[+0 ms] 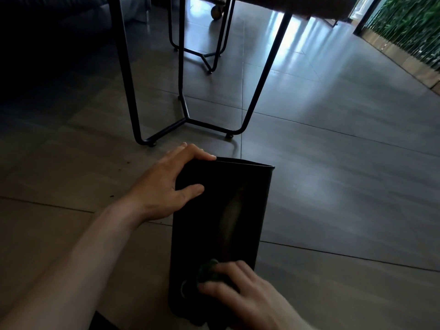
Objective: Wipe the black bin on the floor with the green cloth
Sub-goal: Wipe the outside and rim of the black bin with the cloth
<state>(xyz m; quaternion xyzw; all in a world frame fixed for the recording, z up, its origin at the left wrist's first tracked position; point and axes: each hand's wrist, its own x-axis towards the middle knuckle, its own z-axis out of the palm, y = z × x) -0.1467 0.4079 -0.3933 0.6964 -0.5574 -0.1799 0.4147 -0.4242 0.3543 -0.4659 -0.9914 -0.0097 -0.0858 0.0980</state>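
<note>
A grey tiled floor [333, 186] fills the frame, glossy with window light in the upper right, where a green plant wall [409, 27] runs along the edge. Black metal table legs [185, 110] stand in the upper centre, just beyond your work.

The black bin [219, 210] lies on its side in the lower centre, its open mouth pointing away from you toward the table legs and its base near the bottom edge. Your left hand [171, 184] grips the bin at the rim on the left, fingers wrapped over the edge and thumb pressed on the upper wall. Your right hand [240, 294] is at the bottom of the frame, well apart from the left, fingers curled over the bunched green cloth [209, 272] and pressing it on the bin's wall close to the base.

Watch the bin: on this smooth floor it can likely slide or roll under a hard stroke if your left grip slackens. The cloth is balled small, so you may leave streaks or miss the sides. A long push forward could knock the rim into the table legs.
</note>
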